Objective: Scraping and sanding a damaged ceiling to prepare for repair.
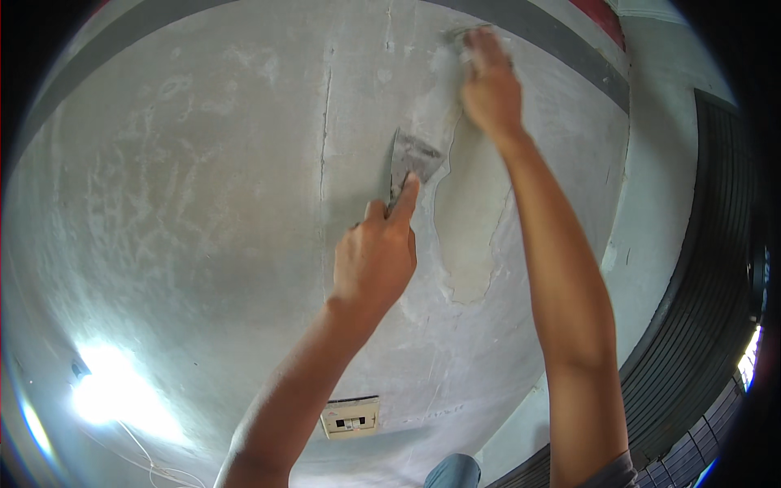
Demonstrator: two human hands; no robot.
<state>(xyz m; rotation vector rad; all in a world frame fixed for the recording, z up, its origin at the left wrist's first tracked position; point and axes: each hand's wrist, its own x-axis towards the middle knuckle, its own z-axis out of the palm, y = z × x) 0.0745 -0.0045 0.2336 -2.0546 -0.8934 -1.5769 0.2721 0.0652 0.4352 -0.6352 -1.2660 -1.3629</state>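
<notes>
Head view, wall patching. Left hand (376,256), centre frame: closed on a putty knife (411,163), forefinger laid along it; blade up, long axis near vertical, tilted slightly right, flat against the grey wall (203,187). Right hand (490,85), upper centre-right: fingers pressed on the plaster, holding nothing visible. Step: smoothing filler beside the bare patch (468,236). Next move likely calls for steady blade pressure along the patch edge
</notes>
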